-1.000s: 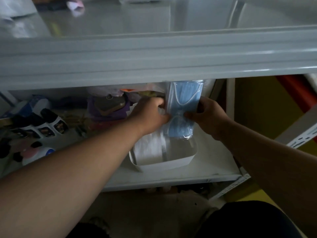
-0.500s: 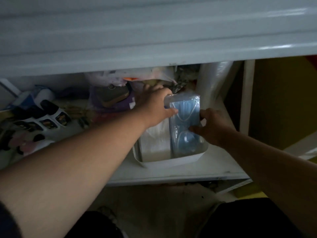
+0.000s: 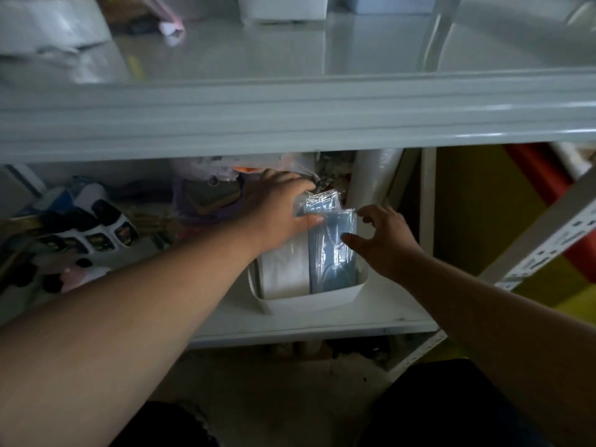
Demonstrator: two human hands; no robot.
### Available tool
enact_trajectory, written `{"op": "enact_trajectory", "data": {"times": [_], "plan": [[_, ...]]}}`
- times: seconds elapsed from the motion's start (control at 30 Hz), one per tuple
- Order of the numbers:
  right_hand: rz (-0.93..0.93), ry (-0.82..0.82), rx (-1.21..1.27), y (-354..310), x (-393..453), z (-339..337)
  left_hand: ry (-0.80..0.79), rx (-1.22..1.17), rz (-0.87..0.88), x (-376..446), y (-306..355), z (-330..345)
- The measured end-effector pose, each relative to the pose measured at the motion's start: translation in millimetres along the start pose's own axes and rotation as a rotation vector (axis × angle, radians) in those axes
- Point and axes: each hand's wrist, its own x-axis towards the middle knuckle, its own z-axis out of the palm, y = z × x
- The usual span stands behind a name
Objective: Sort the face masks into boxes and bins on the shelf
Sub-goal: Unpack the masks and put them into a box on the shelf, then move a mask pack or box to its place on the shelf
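A clear plastic pack of blue face masks point(image 3: 332, 253) stands upright in the right half of a white box point(image 3: 309, 301) on the lower shelf. Beside it on the left in the same box is a pack of white masks point(image 3: 283, 269). My left hand point(image 3: 283, 208) grips the blue pack's top end, thumb across its front and fingers behind it. My right hand point(image 3: 383, 240) is at the pack's right side with fingers spread; only the thumb tip touches the wrapper.
The grey upper shelf edge point(image 3: 290, 117) overhangs the opening. Black-and-white bottles point(image 3: 96, 227) and a purple bag point(image 3: 206, 201) crowd the lower shelf's left. A plastic roll point(image 3: 371, 179) stands behind the box, a shelf post point(image 3: 427, 204) to the right. White bags point(image 3: 48, 30) lie on top.
The blue pack went down from above the box into its right half. My right hand loosened its hold and spread its fingers; my left hand stayed on the pack's top.
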Motion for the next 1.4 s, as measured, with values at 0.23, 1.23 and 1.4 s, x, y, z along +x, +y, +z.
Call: {"op": "enact_trajectory", "data": {"times": [0.23,1.23,1.4], "plan": [[-0.232,0.084,0.092,-59.7,-63.3,-43.0,0.092,-0.16,0.053,-61.9,24.4,-51.9],[-0.386,0.431,0.527,-287.1,4.3,-217.8,0.705,-0.541,-0.063,51.1,73.7,-276.5],[-0.149,0.496,0.402,-293.2,66.5,-220.0,0.746,-0.549,-0.261,117.9,56.0,-267.1]]}}
